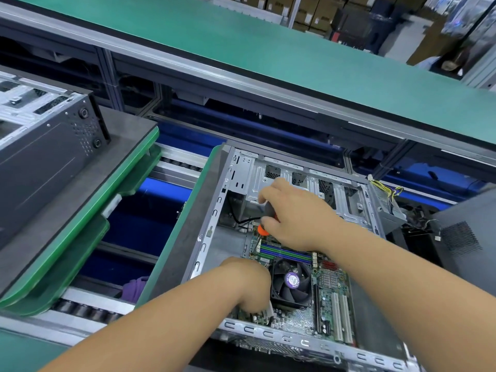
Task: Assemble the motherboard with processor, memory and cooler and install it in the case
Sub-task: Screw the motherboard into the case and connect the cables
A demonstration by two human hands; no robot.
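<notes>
An open silver computer case [298, 336] lies on its side on a grey pallet. Inside it sits the green motherboard [331, 299] with a black cooler fan [291, 284] and blue and green memory slots [287, 252]. My right hand [298, 216] grips a screwdriver [264, 226] with a black and orange handle, its tip down at the board's upper left corner. My left hand [251, 280] reaches into the case left of the fan, fingers bent down onto the board's edge and hidden from view; whether it holds anything cannot be told.
A second case [45, 157] lies on another green-edged pallet [88, 210] at the left, across a gap of rollers and blue conveyor. A power supply [389, 205] with loose yellow wires sits at the case's far right. A long green bench [268, 55] runs behind.
</notes>
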